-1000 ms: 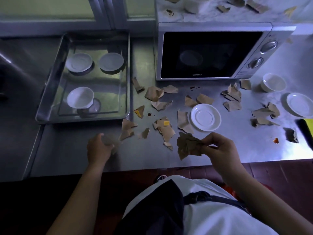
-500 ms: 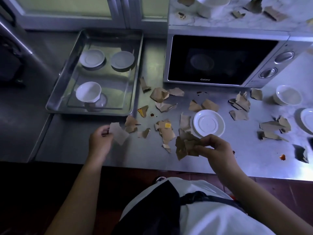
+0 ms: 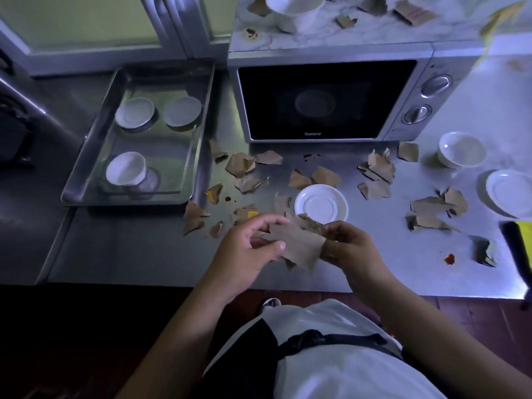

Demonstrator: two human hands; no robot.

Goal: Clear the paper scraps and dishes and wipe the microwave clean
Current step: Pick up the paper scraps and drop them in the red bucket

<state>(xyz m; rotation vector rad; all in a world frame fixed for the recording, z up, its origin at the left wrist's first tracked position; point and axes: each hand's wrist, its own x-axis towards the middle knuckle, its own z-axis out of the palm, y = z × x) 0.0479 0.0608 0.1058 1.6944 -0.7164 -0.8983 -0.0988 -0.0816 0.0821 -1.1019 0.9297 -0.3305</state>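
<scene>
Hands: both are held together in front of the microwave, above the near part of the worktop.
Left hand: curled, with the thumb and fingers pinched on the left edge of the held scraps.
Right hand: curled, with the right side of the same brown bundle gripped in the fingers.
Saucer: set on the worktop in front of the microwave door, just beyond the hands.
Loose scraps: scattered over the worktop in front of the microwave, from its left corner to well past its right side.
Top scraps: more torn pieces are seen on top of the microwave, near a white cup.
Bowl: placed to the right of the microwave, with a white plate nearer and further right.
Tray: laid to the left of the microwave; two small dishes are carried at its far end and a tray bowl at its near end.
Red stain: seen on the worktop, right of the microwave and towards the near edge.
</scene>
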